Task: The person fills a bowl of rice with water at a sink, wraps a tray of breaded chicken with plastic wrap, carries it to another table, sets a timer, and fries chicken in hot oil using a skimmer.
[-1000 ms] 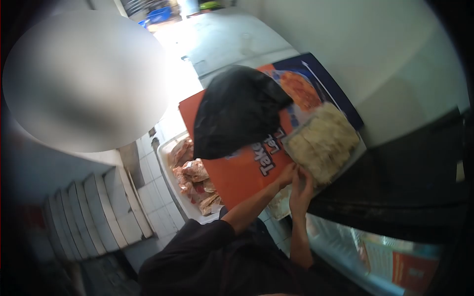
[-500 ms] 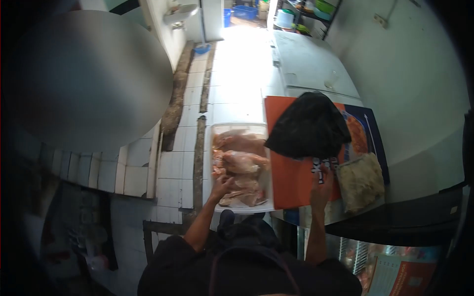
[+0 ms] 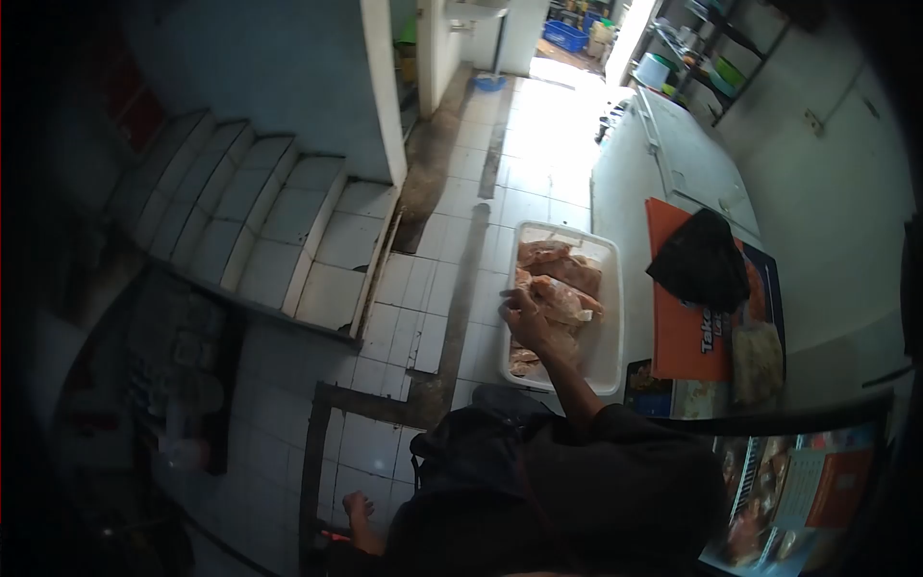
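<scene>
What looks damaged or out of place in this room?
The white tiled floor looks damaged: dark strips break up its tiles between the stairs and the tub of meat, as if tiles were missing.

White tile floor (image 3: 437, 279) w/ dark strips; tiled stairs (image 3: 255, 212) on L. Pale wall (image 3: 827, 192) R, white freezer (image 3: 707, 159) beside it, shelf (image 3: 716, 53) at back. Bright light thru doorway (image 3: 577, 67).

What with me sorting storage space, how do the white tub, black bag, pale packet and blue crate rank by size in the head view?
Largest to smallest, as they look:
1. White tub
2. Black bag
3. Pale packet
4. Blue crate, farther away
</scene>
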